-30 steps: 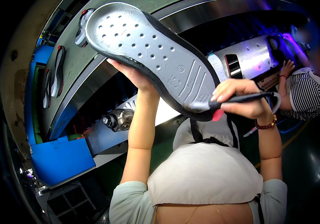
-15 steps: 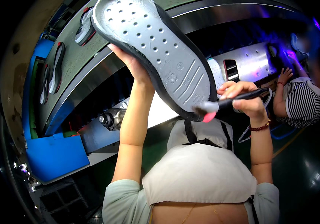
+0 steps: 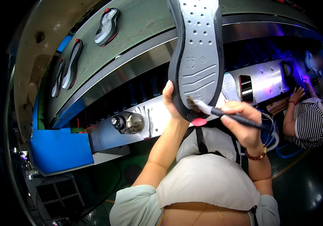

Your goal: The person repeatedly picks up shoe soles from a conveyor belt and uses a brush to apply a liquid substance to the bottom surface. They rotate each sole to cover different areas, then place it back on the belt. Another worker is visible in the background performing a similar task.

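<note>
A large grey shoe sole [image 3: 201, 56] with a black rim and a pink-red heel tab stands nearly upright before me, its upper end cut off by the picture's top. My left hand [image 3: 174, 103] grips it by the lower left edge, thumb along the rim. In my right hand [image 3: 244, 122] is a brush [image 3: 231, 116] with a black handle and pale ferrule. Its dark bristles touch the sole's inner face near the heel end. A corded bracelet circles my right wrist.
Several soles [image 3: 72, 64] lie on the green conveyor belt [image 3: 139, 28] behind a metal rail. A dark-capped bottle [image 3: 127, 123] stands on the metal bench, left of my left arm. A blue box [image 3: 61, 151] is at the left. Another person in stripes [image 3: 312, 118] works at the right.
The sole has swung from slanting to nearly upright, and my left hand has shifted right and down to its heel end. The brush has moved slightly left and up on the sole.
</note>
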Motion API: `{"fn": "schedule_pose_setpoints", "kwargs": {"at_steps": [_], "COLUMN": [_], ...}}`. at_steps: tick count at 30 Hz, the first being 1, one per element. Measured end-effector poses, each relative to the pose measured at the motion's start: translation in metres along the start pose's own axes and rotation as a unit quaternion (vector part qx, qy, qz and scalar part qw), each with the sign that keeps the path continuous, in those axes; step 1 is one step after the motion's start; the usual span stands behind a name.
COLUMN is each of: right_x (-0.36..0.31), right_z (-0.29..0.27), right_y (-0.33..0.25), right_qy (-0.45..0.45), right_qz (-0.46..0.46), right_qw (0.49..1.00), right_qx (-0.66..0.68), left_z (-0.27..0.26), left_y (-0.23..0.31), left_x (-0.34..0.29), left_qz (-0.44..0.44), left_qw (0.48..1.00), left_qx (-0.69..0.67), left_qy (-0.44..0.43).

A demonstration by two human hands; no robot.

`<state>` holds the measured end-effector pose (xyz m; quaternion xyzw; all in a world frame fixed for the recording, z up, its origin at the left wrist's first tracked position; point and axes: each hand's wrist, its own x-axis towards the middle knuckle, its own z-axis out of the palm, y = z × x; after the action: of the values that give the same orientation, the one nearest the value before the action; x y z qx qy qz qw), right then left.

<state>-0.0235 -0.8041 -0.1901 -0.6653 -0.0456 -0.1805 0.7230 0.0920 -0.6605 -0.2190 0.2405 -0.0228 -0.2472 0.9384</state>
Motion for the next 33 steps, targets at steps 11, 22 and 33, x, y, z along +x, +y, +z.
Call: {"fn": "schedule_pose_setpoints", "kwargs": {"at_steps": [11, 22, 33], "right_x": [0.018, 0.041, 0.061], "right_z": [-0.004, -0.02, -0.038], "right_y": [0.009, -0.002, -0.009], "right_qy": [-0.11, -0.147, -0.341], "right_qz": [0.007, 0.097, -0.011], "right_qw": [0.985, 0.979, 0.94], "right_qx": [0.133, 0.1, -0.027], "left_z": [0.004, 0.013, 0.029], "left_y": [0.012, 0.026, 0.031], "left_x": [0.013, 0.022, 0.022], "left_qz": [0.029, -0.03, -0.286], "left_qw": [0.998, 0.996, 0.952], "left_qx": [-0.009, -0.007, 0.098], "left_qy": [-0.051, -0.078, 0.047]}}
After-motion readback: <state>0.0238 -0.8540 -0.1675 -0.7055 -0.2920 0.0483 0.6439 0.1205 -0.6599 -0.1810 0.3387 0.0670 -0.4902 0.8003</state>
